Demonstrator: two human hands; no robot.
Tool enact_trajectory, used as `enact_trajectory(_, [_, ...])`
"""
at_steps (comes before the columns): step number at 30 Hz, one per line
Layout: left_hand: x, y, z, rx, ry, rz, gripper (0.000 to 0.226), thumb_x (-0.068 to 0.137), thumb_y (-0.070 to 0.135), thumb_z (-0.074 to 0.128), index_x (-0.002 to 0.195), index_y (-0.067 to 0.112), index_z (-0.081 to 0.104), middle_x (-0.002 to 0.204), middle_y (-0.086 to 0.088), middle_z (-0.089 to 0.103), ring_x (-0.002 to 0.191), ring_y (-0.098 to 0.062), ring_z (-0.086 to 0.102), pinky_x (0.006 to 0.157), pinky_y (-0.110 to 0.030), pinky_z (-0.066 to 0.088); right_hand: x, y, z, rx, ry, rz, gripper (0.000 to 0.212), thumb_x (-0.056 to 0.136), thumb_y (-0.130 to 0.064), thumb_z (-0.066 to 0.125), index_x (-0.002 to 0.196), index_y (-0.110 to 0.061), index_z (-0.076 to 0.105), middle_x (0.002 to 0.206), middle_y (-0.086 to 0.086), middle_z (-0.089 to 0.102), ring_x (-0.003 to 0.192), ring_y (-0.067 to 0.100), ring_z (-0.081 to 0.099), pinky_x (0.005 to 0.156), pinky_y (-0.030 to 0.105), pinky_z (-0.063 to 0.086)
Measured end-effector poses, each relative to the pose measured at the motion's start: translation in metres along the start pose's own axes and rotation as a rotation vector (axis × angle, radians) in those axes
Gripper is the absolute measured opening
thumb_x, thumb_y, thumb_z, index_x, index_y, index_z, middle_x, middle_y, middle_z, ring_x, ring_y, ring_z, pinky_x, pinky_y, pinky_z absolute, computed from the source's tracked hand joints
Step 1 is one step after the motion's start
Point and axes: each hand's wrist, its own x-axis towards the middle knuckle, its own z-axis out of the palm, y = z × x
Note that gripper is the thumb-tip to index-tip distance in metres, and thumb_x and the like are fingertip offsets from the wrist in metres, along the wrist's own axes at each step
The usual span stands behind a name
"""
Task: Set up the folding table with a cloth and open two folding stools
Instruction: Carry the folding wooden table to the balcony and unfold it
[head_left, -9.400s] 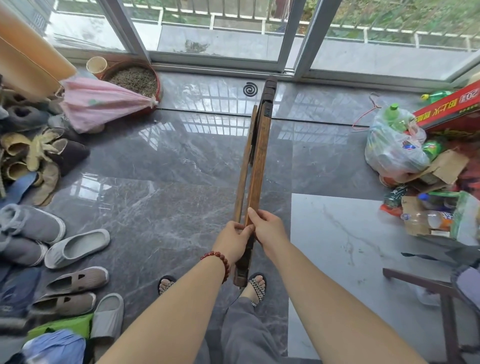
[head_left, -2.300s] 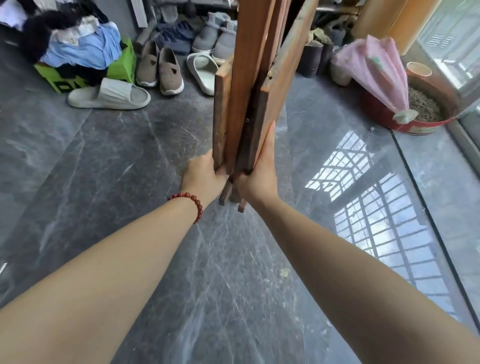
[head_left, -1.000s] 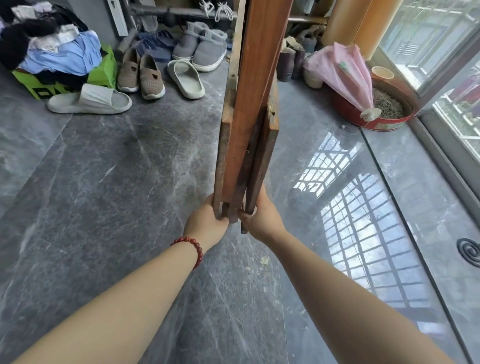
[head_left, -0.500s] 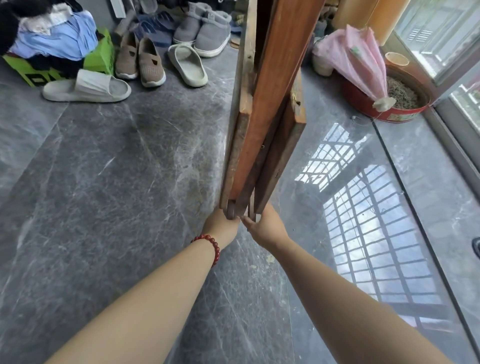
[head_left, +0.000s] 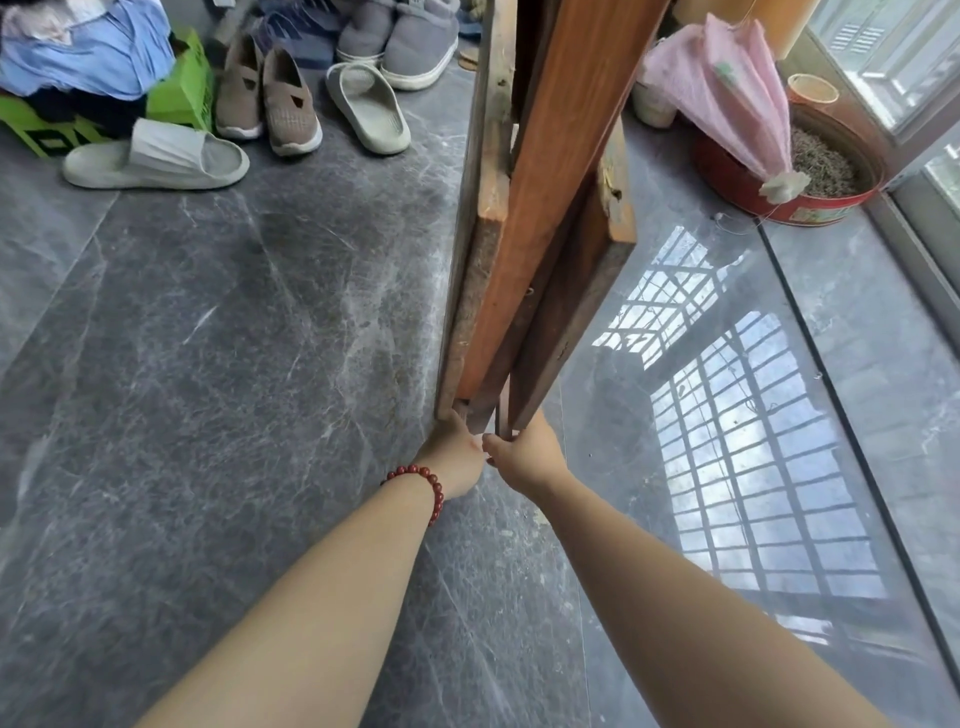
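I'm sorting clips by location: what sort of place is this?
Probably a home's entryway or enclosed balcony: shoes and slippers sit along a polished grey stone floor, beside a heap of clothes, with floor-level glazing on the right.

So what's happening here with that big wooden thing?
A person is holding a folded wooden table upright. The left hand, with a red bead bracelet at its wrist, and the right hand both grip its lower end. The wooden parts are slightly splayed apart, but the table is not opened out yet. Shoes lie on the grey floor behind it, and a red basin sits off to the right.
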Motion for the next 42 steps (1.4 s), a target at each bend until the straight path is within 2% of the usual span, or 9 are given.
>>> enact_trajectory(3, [-0.001, -0.001, 0.000, -0.006, 0.024, 0.001, 0.011, 0.098, 0.012, 0.032, 0.108, 0.015, 0.030, 0.079, -0.006, 0.048, 0.069, -0.020, 0.054, 0.061, -0.033, 0.051, 0.004, -0.004, 0.004, 0.196, -0.047, 0.158, 0.033, 0.081, -0.008, 0.052, 0.114, -0.004, 0.051, 0.082, -0.001, 0.058, 0.057, 0.006, 0.057, 0.052, 0.017, 0.047])
enact_trajectory(6, [-0.001, -0.001, 0.000, -0.014, 0.044, 0.012, 0.023, 0.098, 0.010, 0.031, 0.122, 0.012, 0.031, 0.078, -0.004, 0.046, 0.061, -0.015, 0.048, 0.048, -0.025, 0.036, 0.008, -0.008, 0.013, 0.329, -0.065, 0.251, 0.025, 0.085, -0.009, 0.047, 0.107, 0.000, 0.052, 0.085, 0.010, 0.053, 0.063, 0.016, 0.054, 0.052, 0.024, 0.049])
enact_trajectory(9, [0.002, -0.004, 0.001, 0.021, 0.050, 0.034, 0.036, 0.098, 0.011, 0.031, 0.134, 0.010, 0.026, 0.104, -0.013, 0.056, 0.075, -0.024, 0.058, 0.054, -0.026, 0.042, 0.009, -0.013, 0.016, 0.382, -0.048, 0.262, 0.008, 0.088, -0.010, 0.046, 0.087, -0.003, 0.050, 0.069, 0.009, 0.047, 0.053, 0.017, 0.044, 0.046, 0.024, 0.040])
enact_trajectory(12, [0.009, -0.007, 0.000, 0.025, 0.069, 0.018, 0.041, 0.098, 0.016, 0.032, 0.138, 0.009, 0.027, 0.119, -0.018, 0.056, 0.097, -0.031, 0.061, 0.073, -0.031, 0.048, 0.011, -0.016, 0.015, 0.399, -0.059, 0.297, 0.022, 0.090, -0.013, 0.048, 0.068, -0.013, 0.042, 0.056, 0.004, 0.038, 0.046, 0.014, 0.031, 0.044, 0.022, 0.028])
enact_trajectory(15, [0.020, -0.005, 0.001, -0.187, 0.116, -0.073, 0.039, 0.095, 0.019, 0.041, 0.132, 0.008, 0.042, 0.121, -0.017, 0.059, 0.100, -0.031, 0.062, 0.084, -0.035, 0.053, 0.014, -0.020, 0.018, 0.376, -0.015, 0.370, 0.025, 0.090, -0.014, 0.046, 0.066, -0.011, 0.044, 0.055, 0.005, 0.041, 0.045, 0.015, 0.034, 0.043, 0.022, 0.027])
enact_trajectory(18, [0.028, -0.002, 0.000, -0.336, 0.148, -0.120, 0.028, 0.089, 0.014, 0.047, 0.114, 0.004, 0.056, 0.108, -0.021, 0.064, 0.088, -0.033, 0.064, 0.073, -0.037, 0.053, 0.015, -0.024, 0.020, 0.376, 0.009, 0.394, 0.026, 0.091, -0.014, 0.044, 0.065, -0.011, 0.043, 0.057, 0.004, 0.040, 0.046, 0.016, 0.035, 0.045, 0.024, 0.028])
enact_trajectory(22, [0.026, -0.002, 0.002, -0.291, 0.164, -0.100, 0.021, 0.090, 0.018, 0.044, 0.106, 0.008, 0.052, 0.104, -0.021, 0.062, 0.089, -0.034, 0.060, 0.069, -0.031, 0.043, 0.013, -0.024, 0.018, 0.364, -0.013, 0.397, 0.024, 0.090, -0.014, 0.041, 0.066, -0.012, 0.042, 0.056, 0.003, 0.038, 0.046, 0.016, 0.033, 0.044, 0.022, 0.027])
enact_trajectory(31, [0.018, -0.007, 0.012, -0.149, 0.166, -0.052, 0.034, 0.094, 0.022, 0.039, 0.126, 0.009, 0.043, 0.117, -0.014, 0.057, 0.097, -0.029, 0.055, 0.078, -0.028, 0.040, 0.007, -0.017, 0.018, 0.279, 0.028, 0.408, 0.021, 0.084, -0.014, 0.043, 0.063, -0.015, 0.044, 0.054, 0.004, 0.041, 0.043, 0.016, 0.037, 0.041, 0.020, 0.030])
enact_trajectory(42, [0.004, -0.015, 0.010, -0.111, 0.154, -0.052, 0.012, 0.095, 0.019, 0.041, 0.099, 0.011, 0.049, 0.109, -0.022, 0.062, 0.095, -0.034, 0.061, 0.074, -0.030, 0.043, -0.004, -0.002, 0.003, 0.265, 0.040, 0.470, 0.034, 0.088, -0.033, 0.048, 0.061, -0.019, 0.033, 0.048, -0.001, 0.031, 0.037, 0.013, 0.023, 0.035, 0.011, 0.020])
